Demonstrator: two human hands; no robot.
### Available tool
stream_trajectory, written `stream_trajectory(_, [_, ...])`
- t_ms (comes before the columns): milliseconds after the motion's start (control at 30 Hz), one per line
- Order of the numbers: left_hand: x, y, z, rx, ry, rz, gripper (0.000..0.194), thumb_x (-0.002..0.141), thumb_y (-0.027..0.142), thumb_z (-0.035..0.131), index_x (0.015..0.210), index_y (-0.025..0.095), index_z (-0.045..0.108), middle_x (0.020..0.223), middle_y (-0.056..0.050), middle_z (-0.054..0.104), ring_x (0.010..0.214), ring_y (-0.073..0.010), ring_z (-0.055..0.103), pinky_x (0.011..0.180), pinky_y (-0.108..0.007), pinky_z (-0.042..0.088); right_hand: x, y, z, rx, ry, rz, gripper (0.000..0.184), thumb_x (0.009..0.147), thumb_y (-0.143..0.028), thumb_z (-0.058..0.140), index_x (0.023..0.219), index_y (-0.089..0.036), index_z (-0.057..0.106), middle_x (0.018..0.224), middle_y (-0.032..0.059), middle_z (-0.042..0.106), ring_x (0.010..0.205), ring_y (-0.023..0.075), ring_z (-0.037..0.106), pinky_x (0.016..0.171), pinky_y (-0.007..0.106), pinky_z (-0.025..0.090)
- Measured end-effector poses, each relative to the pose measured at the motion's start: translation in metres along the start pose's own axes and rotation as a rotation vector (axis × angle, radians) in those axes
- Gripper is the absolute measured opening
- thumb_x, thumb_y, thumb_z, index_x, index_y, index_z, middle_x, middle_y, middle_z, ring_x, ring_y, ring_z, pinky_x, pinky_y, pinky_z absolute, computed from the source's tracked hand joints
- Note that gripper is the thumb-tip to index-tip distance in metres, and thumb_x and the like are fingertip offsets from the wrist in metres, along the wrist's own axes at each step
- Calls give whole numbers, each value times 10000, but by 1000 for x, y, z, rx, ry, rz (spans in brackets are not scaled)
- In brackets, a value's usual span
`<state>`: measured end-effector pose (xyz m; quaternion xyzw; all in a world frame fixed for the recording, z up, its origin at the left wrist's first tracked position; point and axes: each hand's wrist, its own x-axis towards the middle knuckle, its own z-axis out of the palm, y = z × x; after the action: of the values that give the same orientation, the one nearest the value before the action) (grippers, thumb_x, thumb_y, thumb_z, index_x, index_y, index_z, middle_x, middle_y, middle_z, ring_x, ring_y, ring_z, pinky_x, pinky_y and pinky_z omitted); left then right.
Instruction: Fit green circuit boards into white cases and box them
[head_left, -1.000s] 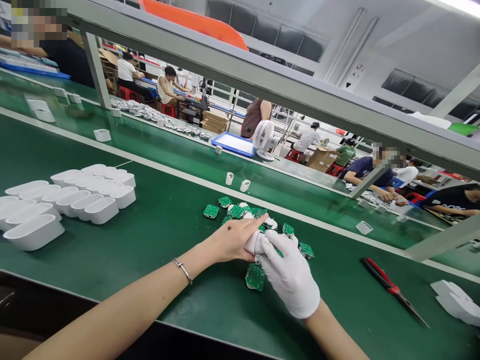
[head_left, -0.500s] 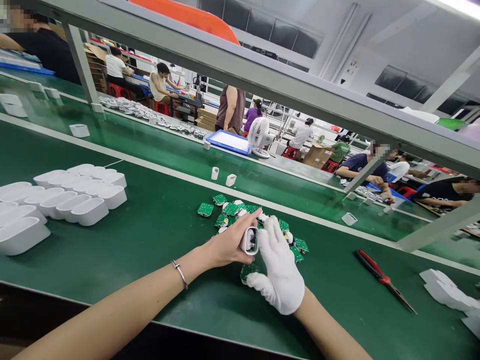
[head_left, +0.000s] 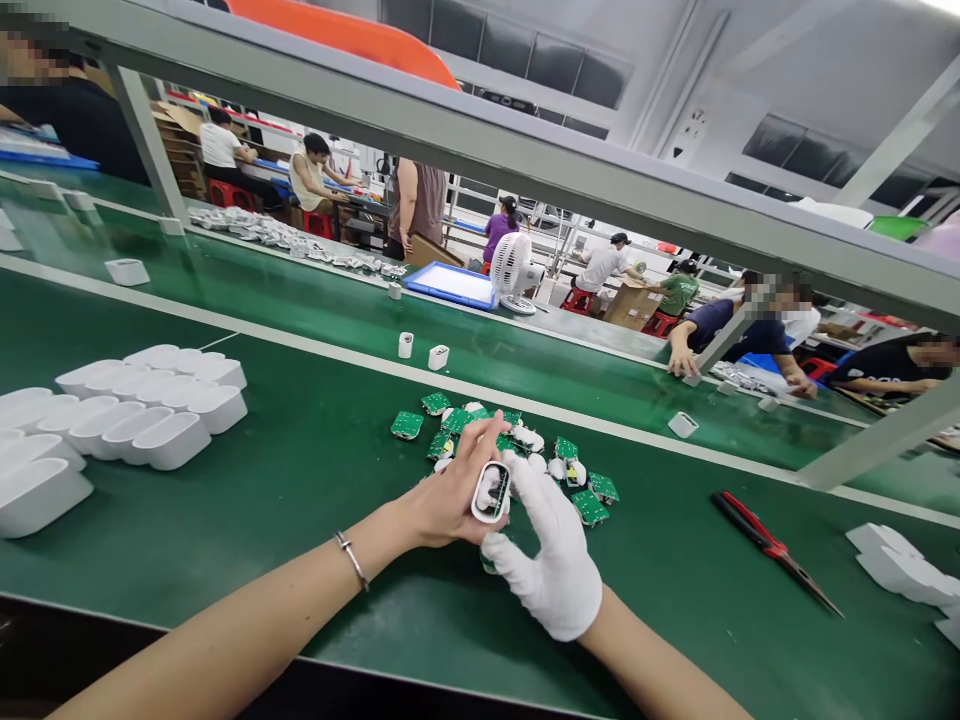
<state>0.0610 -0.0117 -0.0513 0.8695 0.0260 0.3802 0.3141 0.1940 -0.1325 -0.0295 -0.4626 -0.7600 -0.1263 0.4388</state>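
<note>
With the left hand (head_left: 437,503) clasping a white oval casing (head_left: 488,518) and the right hand (head_left: 556,570) empty, fingers parted, crooked pressing could jam the circuit board (head_left: 502,492) inside.

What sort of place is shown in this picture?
Most likely a factory assembly hall: green circuit boards and white casings lie on a long green workbench, and several people sit beyond it.

You wear a slim, silver-coloured metal bangle (head_left: 350,558) on your left wrist (head_left: 379,538) and a white fabric glove (head_left: 564,590) on your right hand (head_left: 553,555).
</note>
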Motion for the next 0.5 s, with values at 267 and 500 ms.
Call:
stream_trajectory(267, [0, -4, 3, 71, -141, 1, 1053, 788, 628, 555, 1482, 235, -132, 1370, -168, 163, 1273, -372, 305, 990, -478, 428, 6, -4, -6, 37, -9, 162, 542, 883, -386, 536, 1370, -191, 397, 1219, 123, 568, 1116, 270, 551, 894, 385, 517])
stream_trajectory(500, [-1, -1, 1, 21, -193, -144, 1115, 734, 547, 676, 1493, 228, -76, 1367, -179, 204, 1188, -342, 408, 990, -498, 416, 11, -16, -8, -46, -26, 77, 197, 827, -180, 495, 947, -231, 642, 1254, 88, 513, 1039, 246, 549, 889, 425, 471])
